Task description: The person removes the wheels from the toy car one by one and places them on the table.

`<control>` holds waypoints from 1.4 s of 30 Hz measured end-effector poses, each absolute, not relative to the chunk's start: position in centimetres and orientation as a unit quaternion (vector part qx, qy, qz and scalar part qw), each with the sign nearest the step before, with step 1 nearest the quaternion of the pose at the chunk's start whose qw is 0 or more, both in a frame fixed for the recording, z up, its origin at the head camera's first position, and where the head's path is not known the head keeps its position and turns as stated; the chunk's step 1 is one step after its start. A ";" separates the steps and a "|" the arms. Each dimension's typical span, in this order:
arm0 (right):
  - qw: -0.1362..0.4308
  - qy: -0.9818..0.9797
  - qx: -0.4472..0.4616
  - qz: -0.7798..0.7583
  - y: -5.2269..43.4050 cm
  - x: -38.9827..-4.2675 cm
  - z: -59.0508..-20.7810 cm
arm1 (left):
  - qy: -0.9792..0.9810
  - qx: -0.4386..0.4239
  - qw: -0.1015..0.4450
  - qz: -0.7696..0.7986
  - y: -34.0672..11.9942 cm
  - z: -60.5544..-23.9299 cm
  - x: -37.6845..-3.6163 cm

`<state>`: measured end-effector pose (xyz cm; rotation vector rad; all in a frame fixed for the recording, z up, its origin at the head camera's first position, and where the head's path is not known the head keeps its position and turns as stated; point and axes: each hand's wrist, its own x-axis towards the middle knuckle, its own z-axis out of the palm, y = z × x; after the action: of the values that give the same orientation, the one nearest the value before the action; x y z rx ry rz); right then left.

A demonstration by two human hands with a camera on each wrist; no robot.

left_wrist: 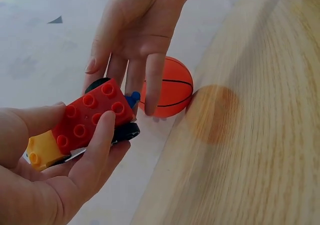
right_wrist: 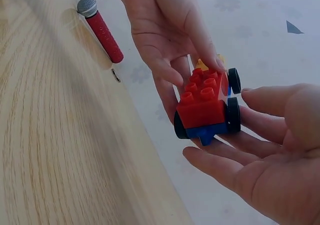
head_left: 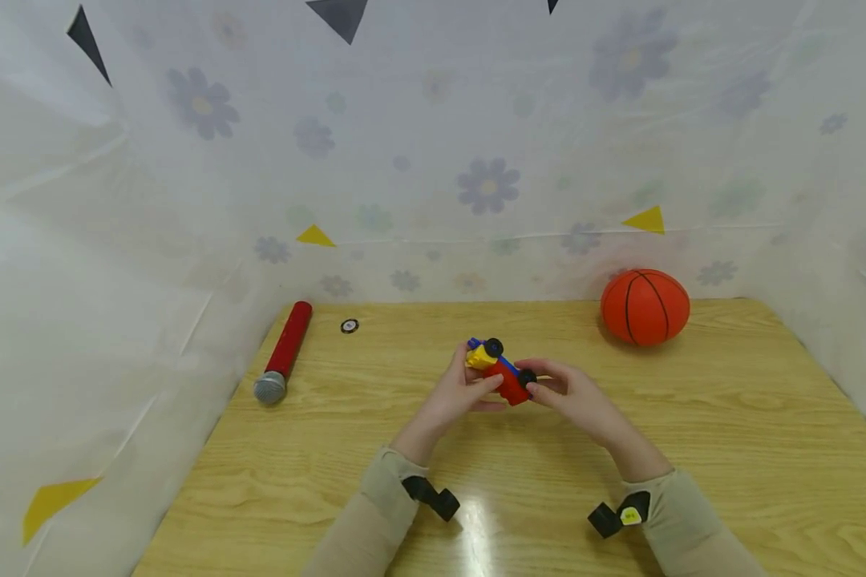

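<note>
Head view: a toy car (head_left: 501, 373) built of red, yellow and blue bricks with black wheels is held above the middle of the table (head_left: 729, 449), between both hands. The left hand (head_left: 458, 393) is curled round the yellow end, thumb on one side and fingers on the other, as is plain in the left wrist view, where the thumb (left_wrist: 97, 135) lies across the studded red top (left_wrist: 92, 115). The right hand (head_left: 573, 397) is at the red end; its fingers (right_wrist: 225, 152) are spread and nearly straight, cupping the car from below and beside rather than pinching it. A rear wheel (right_wrist: 233, 115) is just beside the right fingertips.

For the handling to be done well, the car should be kept steady by the left grip while any part is worked by the right fingers; the wheels are best left free of pressure, since small bricks may be popped apart by a sideways squeeze.

A ball (head_left: 645, 306) lies far right and a microphone (head_left: 281, 353) far left, both well apart from the hands.
</note>
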<state>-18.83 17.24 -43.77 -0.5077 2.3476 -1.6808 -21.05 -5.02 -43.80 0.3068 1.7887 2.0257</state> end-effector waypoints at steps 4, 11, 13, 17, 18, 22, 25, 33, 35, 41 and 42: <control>0.102 0.805 -0.174 -0.558 17.3 -18.8 -43.6 | 0.650 0.116 0.208 0.721 -5.1 -43.9 -21.2; 0.090 0.840 -0.181 -0.504 17.3 -18.8 -43.6 | 0.647 0.118 0.221 0.720 -5.1 -43.7 -21.1; 0.090 0.844 -0.182 -0.496 17.3 -18.9 -43.6 | 0.649 0.121 0.225 0.717 -5.2 -43.6 -21.0; 0.088 0.854 -0.184 -0.479 17.4 -19.0 -43.6 | 0.658 0.134 0.229 0.705 -5.3 -43.4 -20.9; 0.087 0.857 -0.184 -0.474 17.4 -19.0 -43.6 | 0.661 0.138 0.229 0.701 -5.3 -43.4 -20.9; 0.082 0.864 -0.185 -0.461 17.4 -18.9 -43.6 | 0.666 0.143 0.230 0.695 -5.3 -43.4 -20.8; 0.074 0.871 -0.185 -0.450 17.2 -18.9 -43.7 | 0.668 0.145 0.230 0.693 -5.2 -43.4 -20.6; 0.061 0.887 -0.190 -0.417 16.9 -19.0 -44.3 | 0.666 0.149 0.234 0.693 -5.2 -44.1 -20.7; 0.063 0.889 -0.190 -0.412 17.0 -19.0 -44.3 | 0.669 0.150 0.233 0.690 -5.2 -44.1 -20.7; 0.066 0.890 -0.181 -0.413 17.0 -19.0 -44.3 | 0.686 0.151 0.223 0.676 -5.0 -44.0 -20.7; 0.065 0.890 -0.179 -0.414 17.0 -19.0 -44.2 | 0.689 0.151 0.221 0.674 -4.9 -43.9 -20.7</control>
<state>-18.99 16.97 -44.24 -0.5391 2.6864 -1.2491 -20.69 -4.93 -43.92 0.4163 1.9048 1.8631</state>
